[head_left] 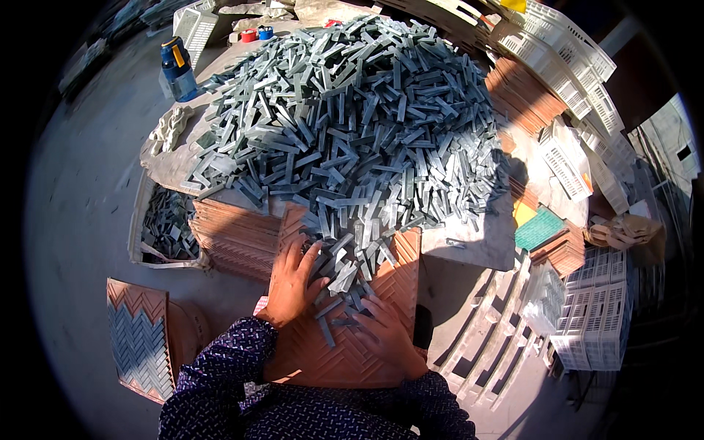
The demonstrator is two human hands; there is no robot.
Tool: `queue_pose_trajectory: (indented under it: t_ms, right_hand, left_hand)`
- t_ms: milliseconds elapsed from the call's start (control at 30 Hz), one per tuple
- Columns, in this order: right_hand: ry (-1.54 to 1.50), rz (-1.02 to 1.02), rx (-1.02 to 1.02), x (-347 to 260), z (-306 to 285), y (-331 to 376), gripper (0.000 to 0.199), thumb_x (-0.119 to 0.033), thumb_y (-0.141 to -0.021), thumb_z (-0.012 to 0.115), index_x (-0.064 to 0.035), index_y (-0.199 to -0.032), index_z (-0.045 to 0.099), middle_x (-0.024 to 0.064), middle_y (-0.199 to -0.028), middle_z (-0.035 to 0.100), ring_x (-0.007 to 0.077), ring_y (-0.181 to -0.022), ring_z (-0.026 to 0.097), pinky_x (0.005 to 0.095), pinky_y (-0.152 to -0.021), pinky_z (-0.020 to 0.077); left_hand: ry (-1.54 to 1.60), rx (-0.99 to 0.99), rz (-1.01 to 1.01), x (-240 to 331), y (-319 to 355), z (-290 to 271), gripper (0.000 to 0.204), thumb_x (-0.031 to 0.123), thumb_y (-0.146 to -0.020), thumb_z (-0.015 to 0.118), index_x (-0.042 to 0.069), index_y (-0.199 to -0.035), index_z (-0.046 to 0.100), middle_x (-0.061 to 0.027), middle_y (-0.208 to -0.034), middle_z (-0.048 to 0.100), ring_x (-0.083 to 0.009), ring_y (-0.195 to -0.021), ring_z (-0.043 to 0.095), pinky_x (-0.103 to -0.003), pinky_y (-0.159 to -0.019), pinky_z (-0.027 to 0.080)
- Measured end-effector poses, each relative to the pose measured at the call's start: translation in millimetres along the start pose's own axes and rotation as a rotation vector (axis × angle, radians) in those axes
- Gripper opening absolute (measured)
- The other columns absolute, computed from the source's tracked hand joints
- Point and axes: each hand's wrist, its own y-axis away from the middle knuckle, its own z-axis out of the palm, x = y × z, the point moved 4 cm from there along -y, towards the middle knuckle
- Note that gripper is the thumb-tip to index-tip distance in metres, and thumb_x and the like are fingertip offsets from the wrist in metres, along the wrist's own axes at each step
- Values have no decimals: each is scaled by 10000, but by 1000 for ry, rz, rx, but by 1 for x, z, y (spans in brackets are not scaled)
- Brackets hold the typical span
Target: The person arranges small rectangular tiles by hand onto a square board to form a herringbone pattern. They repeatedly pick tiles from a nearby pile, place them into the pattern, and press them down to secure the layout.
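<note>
A terracotta-coloured tray with herringbone grooves [319,359] lies in front of me, its far end against a big heap of grey-green stone strips [345,110]. Loose strips [341,268] spill from the heap onto the tray's middle. My left hand [290,286] rests at the left side of these strips, fingers spread, fingertips against them. On the right, my right hand [385,334] lies low over the grooves with its fingers stretched out, slightly blurred, near a few strips. Neither hand visibly grips a strip.
A stack of similar trays [235,238] stands left of mine, beside a crate of stone pieces [169,227]. Lower left, a tray filled with strips [139,337] tops another stack. A blue bottle [178,70] stands far left. White crates [594,315] and a wooden pallet [480,334] are right.
</note>
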Motion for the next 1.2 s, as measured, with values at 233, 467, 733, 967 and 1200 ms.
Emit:
queue_pose_trajectory:
  t_ms: [233,467,733,967,1200]
  right_hand:
    - [209,126,257,0,22,-44,603,-269,-860,617,-57,-1369,372,325,-1353,341,459,-1291,310,494,-1058,286]
    - [116,241,338,6,1,-60,478,-227,-846,622,-24,-1256,486,235,-1220,518,389,-1138,502,442,-954,413]
    - [-81,232,340,6,1,-73,445,-191,-781,696,-38,-1176,560,150,-1069,589,319,-1009,565,387,-853,462]
    - [-395,573,374,38,-14,-27,336,-56,-817,618,-11,-1148,577,139,-1027,643,193,-895,629,285,-777,490]
    - [4,234,400,-1,-24,-36,282,-91,-809,662,-7,-1073,615,147,-1025,631,261,-884,626,312,-728,506]
  left_hand:
    - [67,-156,-2,-9,-30,31,797,351,-796,690,72,-1426,289,-306,-1475,95,-496,-1311,233,-498,-1063,286]
    - [-240,-108,255,-24,-66,19,658,398,-785,663,220,-1371,423,-121,-1474,292,-413,-1231,362,-492,-1032,320]
    - [23,60,118,-22,-40,4,560,164,-793,679,76,-1305,471,-165,-1421,348,-408,-1258,350,-475,-1034,321]
    - [160,143,-225,-37,35,-27,221,28,-749,650,21,-970,657,-143,-1005,636,-319,-948,598,-374,-822,483]
    - [11,93,110,-5,-3,-2,219,55,-759,587,85,-958,672,-77,-909,608,-276,-860,556,-363,-759,476]
